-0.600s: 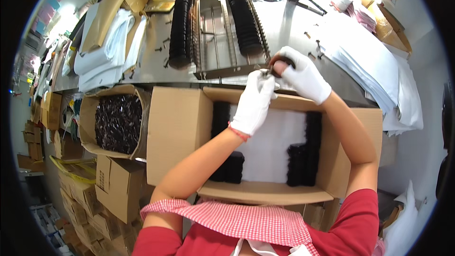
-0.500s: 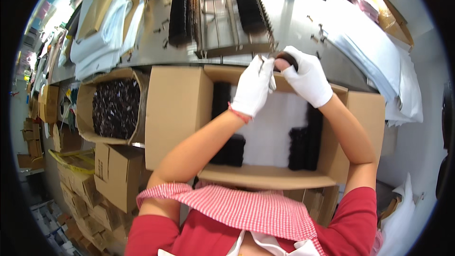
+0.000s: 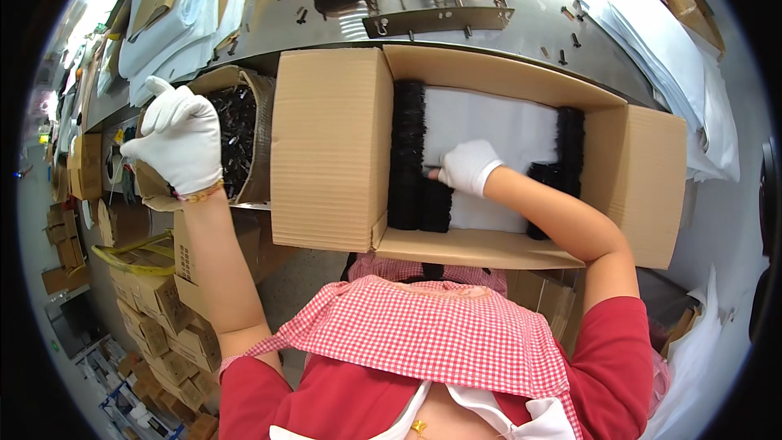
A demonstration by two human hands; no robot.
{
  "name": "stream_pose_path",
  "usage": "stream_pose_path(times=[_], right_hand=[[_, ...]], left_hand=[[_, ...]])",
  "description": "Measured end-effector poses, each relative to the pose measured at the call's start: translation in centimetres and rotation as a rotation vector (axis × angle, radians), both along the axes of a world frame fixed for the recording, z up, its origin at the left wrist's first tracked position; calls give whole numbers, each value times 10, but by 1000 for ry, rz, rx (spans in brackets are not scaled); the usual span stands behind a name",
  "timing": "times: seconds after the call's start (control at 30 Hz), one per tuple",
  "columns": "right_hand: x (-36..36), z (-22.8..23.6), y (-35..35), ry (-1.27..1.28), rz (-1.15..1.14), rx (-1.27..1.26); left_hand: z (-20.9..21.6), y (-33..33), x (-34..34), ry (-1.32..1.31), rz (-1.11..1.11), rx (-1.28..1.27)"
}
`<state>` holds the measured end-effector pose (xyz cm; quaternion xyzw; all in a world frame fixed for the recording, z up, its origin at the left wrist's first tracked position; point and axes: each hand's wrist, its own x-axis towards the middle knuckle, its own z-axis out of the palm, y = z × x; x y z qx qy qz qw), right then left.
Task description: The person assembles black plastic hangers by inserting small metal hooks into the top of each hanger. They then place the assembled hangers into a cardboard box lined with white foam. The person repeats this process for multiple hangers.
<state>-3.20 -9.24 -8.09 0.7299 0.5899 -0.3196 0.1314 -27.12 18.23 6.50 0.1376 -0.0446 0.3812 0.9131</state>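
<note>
My right hand [image 3: 469, 168], in a white glove with bare fingertips, reaches into a large cardboard box [image 3: 326, 151]. Its fingers pinch a dark round piece at the edge of the left-hand rows of black pieces [image 3: 408, 155]. More black pieces [image 3: 570, 138] line the box's right side, and a white sheet [image 3: 493, 118] covers the bottom between. Over on the left, my gloved left hand [image 3: 181, 137] hovers at a smaller carton [image 3: 262, 134] full of small shiny dark bits [image 3: 238, 134]. Its thumb and index finger stand apart, the other fingers curl, and nothing shows in it.
A metal rack [image 3: 440, 23] bearing rows of black pieces stands on the steel table beyond the box. Several small dark screw-like parts [image 3: 575, 39] lie around it. White sheets are stacked at left [image 3: 175, 24] and right [image 3: 664, 65]. Cartons [image 3: 151, 293] pile up at lower left.
Both hands have parted from the rack's near edge. My left hand has swung left to the small carton; my right has come down into the large box with the dark piece. The view has shifted.
</note>
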Motion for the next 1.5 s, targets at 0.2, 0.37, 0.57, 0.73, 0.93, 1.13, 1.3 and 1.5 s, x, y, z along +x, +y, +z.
stream_pose_path(times=[0.2, 0.37, 0.57, 0.73, 0.93, 1.13, 1.3, 1.5], right_hand=[[-19, -2, 11, -107, 237, -238], [-3, 58, 38, 10, 178, -98], [70, 93, 109, 32, 32, 1335], [90, 56, 137, -282, 24, 1227], [100, 54, 136, -256, 55, 1201], [68, 108, 120, 216, -241, 1435], [40, 110, 128, 437, -360, 1347], [98, 73, 137, 692, -787, 1353]], left_hand=[[1, 12, 50, 1249, 267, 1102], [-31, 53, 128, 1524, 383, 1847], [-23, 70, 186, 1617, 41, 2042], [-10, 47, 207, 1624, -159, 2066], [-27, 30, 207, 1817, 89, 2205], [-4, 30, 161, 1634, 70, 2206], [32, -15, 180, 1193, -530, 1968], [-19, 90, 206, 1732, 599, 2013]])
